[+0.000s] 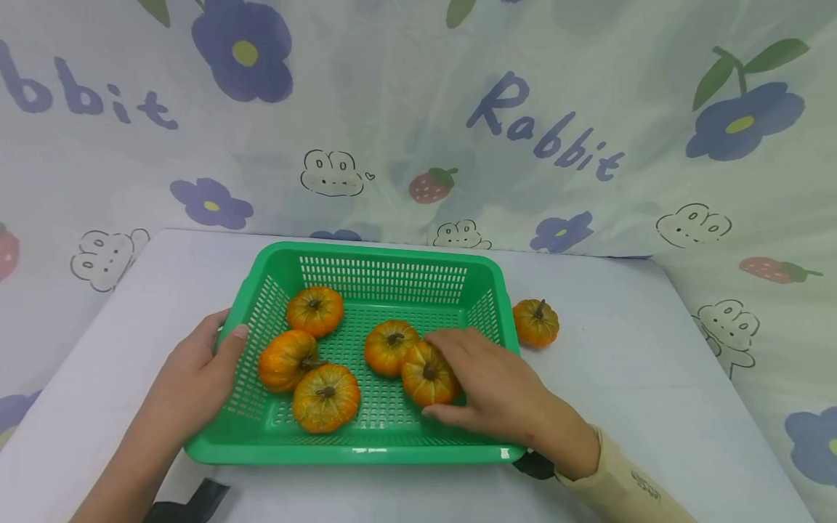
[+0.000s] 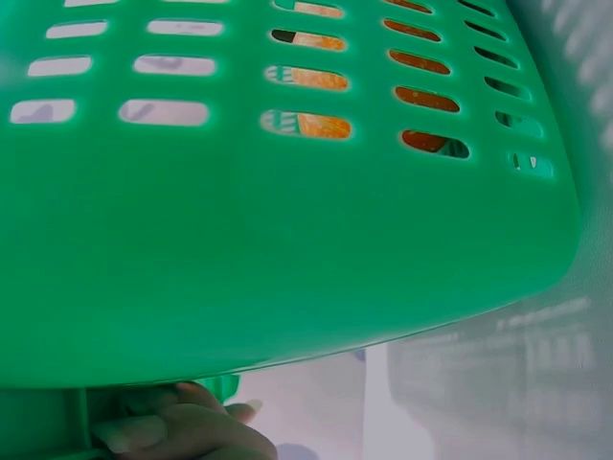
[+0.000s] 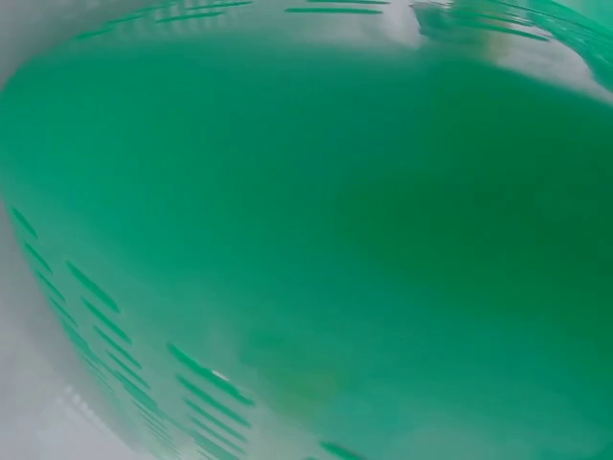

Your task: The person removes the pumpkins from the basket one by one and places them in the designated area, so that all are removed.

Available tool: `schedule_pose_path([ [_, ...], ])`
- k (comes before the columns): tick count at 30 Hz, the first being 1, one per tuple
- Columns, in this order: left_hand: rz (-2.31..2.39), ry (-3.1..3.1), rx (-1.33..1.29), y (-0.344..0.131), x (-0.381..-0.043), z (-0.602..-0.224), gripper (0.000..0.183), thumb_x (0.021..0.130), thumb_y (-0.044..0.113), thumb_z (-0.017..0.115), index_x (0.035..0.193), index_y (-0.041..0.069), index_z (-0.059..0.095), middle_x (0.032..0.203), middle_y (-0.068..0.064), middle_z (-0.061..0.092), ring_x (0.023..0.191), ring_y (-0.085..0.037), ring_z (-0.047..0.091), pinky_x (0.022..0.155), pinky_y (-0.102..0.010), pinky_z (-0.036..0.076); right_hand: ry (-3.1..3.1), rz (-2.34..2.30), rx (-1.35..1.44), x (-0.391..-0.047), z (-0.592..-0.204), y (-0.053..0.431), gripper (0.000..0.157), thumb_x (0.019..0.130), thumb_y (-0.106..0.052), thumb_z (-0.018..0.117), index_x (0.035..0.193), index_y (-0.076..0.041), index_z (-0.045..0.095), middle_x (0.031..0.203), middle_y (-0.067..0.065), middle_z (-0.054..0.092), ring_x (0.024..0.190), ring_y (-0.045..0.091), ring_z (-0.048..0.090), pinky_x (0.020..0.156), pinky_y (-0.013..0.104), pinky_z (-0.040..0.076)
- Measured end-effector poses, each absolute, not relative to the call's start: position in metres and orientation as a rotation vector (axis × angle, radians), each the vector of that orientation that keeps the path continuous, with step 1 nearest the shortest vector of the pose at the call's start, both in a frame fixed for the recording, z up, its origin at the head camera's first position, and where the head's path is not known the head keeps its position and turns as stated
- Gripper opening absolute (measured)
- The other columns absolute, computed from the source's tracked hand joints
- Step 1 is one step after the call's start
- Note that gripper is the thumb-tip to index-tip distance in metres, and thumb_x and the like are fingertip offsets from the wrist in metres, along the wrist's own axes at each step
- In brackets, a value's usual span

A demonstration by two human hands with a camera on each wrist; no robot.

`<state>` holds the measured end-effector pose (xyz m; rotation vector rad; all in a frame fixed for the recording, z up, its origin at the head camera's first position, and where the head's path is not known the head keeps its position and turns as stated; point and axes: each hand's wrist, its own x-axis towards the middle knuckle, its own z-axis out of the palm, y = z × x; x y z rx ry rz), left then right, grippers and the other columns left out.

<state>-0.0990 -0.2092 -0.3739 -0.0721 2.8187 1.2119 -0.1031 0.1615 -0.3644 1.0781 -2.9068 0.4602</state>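
A green plastic basket (image 1: 366, 455) with slotted walls holds several small orange pumpkins. My left hand (image 1: 199, 374) grips its left rim, thumb on top; in the left wrist view, fingers (image 2: 182, 426) show beneath the rim by the slotted wall. Inside, toward the right, my right hand (image 1: 490, 385) holds a pumpkin (image 1: 428, 374), fingers at its far side and thumb at its near side. That one touches another pumpkin (image 1: 391, 347). Three more pumpkins lie on the left, one of them (image 1: 325, 398) nearest the front. The right wrist view is filled by blurred green basket wall.
One pumpkin (image 1: 536, 323) sits on the white table (image 1: 628, 378), just outside the basket's right wall. Behind the table hangs a curtain (image 1: 392, 131) printed with flowers and rabbits. A black strap (image 1: 196, 501) lies by the left forearm.
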Motion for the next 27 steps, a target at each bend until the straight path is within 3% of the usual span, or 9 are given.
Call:
schedule_pose_path([
  [18,1.139,2.84,-0.074,-0.209,-0.099,-0.373,0.065,0.115,0.036,0.03,0.159,-0.012,0.023,0.115,-0.036,0.062,0.072,-0.026,0.066,0.054,-0.039,0.056,-2.86,0.684,1.021,-0.101,-0.363,0.167,0.086,0.089,-0.064,0.076,0.153,-0.014,0.049,0.151,-0.001,0.054,0.141,0.021,0.049,0.114,0.047,0.044],
  [27,1.093,2.862,-0.062,-0.21,-0.1,-0.371,0.063,0.115,0.033,0.031,0.162,-0.007,0.019,0.125,-0.039,0.059,0.073,-0.026,0.065,0.056,-0.041,0.057,-2.821,0.782,0.976,-0.098,-0.362,0.176,0.088,0.088,-0.057,0.081,0.158,-0.019,0.043,0.155,-0.005,0.05,0.144,0.02,0.045,0.114,0.049,0.043],
])
